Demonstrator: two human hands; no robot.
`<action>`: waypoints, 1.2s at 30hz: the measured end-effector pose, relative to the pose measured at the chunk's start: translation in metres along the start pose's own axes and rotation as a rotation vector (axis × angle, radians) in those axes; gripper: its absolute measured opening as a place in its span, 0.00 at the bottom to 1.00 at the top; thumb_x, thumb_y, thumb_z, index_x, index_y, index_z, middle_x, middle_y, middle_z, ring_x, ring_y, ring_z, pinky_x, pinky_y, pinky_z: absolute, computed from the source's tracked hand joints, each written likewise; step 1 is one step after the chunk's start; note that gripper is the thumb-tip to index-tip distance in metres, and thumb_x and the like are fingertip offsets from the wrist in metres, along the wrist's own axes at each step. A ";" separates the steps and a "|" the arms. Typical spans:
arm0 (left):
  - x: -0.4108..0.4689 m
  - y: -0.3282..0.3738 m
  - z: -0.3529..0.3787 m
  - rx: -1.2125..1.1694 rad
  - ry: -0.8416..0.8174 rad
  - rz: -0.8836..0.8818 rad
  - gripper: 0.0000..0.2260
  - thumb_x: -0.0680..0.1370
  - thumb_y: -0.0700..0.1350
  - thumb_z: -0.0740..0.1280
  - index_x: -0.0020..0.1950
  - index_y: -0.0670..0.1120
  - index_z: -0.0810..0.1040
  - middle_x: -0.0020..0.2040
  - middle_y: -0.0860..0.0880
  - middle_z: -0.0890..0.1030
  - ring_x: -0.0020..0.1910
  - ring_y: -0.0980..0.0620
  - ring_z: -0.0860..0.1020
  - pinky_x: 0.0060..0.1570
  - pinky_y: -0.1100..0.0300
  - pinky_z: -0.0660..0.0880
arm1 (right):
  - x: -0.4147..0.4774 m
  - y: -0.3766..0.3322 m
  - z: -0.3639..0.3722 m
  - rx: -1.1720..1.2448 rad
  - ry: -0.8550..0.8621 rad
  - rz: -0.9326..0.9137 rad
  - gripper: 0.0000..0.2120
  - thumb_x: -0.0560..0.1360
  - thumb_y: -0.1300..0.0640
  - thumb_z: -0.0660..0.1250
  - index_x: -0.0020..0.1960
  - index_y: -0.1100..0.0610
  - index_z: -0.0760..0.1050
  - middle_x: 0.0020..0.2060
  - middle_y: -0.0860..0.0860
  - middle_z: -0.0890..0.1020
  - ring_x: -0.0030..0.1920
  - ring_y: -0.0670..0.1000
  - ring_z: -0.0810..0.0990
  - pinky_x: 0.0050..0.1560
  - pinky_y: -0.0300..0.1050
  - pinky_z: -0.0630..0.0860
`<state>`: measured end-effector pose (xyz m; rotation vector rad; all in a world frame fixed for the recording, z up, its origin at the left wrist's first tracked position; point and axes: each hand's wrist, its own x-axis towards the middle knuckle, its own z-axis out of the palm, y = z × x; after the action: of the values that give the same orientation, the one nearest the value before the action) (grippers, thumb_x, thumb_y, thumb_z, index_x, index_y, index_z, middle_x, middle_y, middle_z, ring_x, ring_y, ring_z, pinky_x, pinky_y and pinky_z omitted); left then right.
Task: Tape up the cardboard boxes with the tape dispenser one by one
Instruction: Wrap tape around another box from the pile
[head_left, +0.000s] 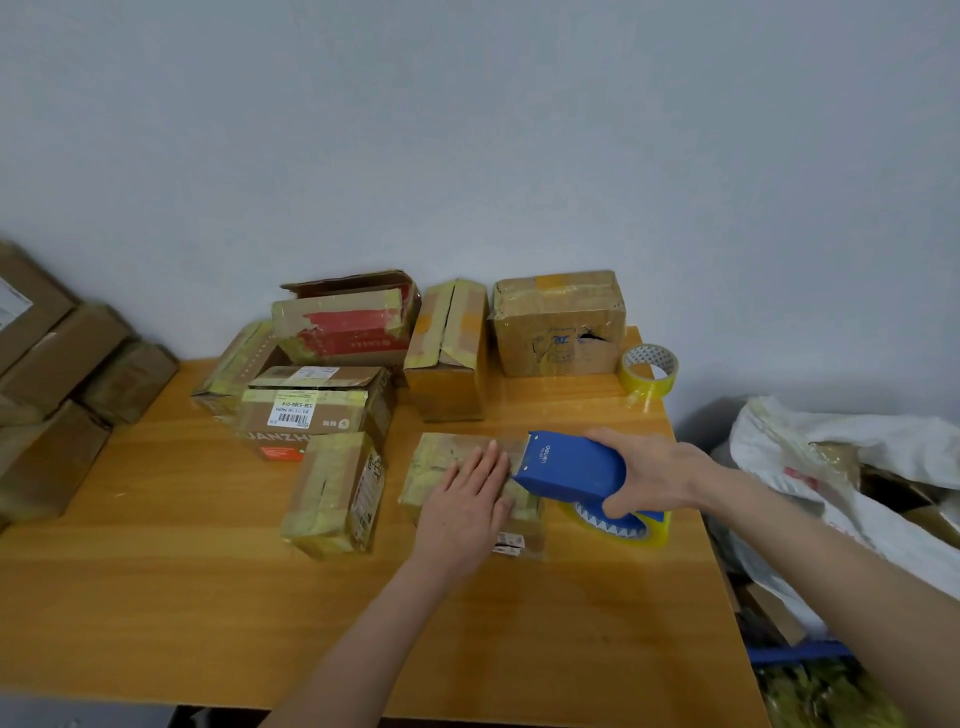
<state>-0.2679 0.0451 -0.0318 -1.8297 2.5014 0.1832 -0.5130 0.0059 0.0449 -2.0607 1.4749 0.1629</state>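
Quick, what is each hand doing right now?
Left hand: open, pressing flat on the small box.
Right hand: gripping the blue tape dispenser.

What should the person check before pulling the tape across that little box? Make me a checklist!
1. Left hand presses flat on the small box: ok.
2. Right hand grips the blue tape dispenser: ok.
3. Dispenser's front edge is over the box top: ok.
4. Tape end stuck to the box: cannot tell.
5. Left fingers clear of the dispenser's front edge: not ok, they look very close.
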 end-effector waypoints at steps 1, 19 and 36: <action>0.000 0.001 -0.001 0.003 0.001 -0.002 0.31 0.74 0.62 0.25 0.75 0.53 0.36 0.76 0.55 0.36 0.76 0.55 0.37 0.74 0.57 0.37 | 0.000 0.001 -0.003 0.006 0.006 -0.008 0.36 0.66 0.48 0.72 0.70 0.41 0.59 0.53 0.44 0.74 0.51 0.50 0.76 0.46 0.46 0.77; -0.004 -0.002 -0.005 0.054 -0.039 0.031 0.40 0.64 0.64 0.14 0.74 0.54 0.33 0.76 0.54 0.34 0.76 0.54 0.36 0.75 0.56 0.38 | -0.026 0.041 0.015 0.241 -0.052 -0.008 0.34 0.66 0.56 0.74 0.64 0.41 0.61 0.52 0.44 0.76 0.51 0.47 0.78 0.52 0.48 0.80; -0.003 0.027 -0.009 -0.007 -0.036 0.077 0.29 0.72 0.60 0.26 0.74 0.58 0.34 0.76 0.58 0.35 0.75 0.56 0.35 0.73 0.57 0.35 | -0.028 0.038 0.049 0.203 0.048 -0.003 0.36 0.63 0.40 0.73 0.66 0.40 0.60 0.52 0.42 0.77 0.50 0.48 0.78 0.49 0.51 0.79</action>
<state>-0.2924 0.0548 -0.0205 -1.7173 2.5522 0.2256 -0.5457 0.0472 0.0017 -1.9156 1.4536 -0.0368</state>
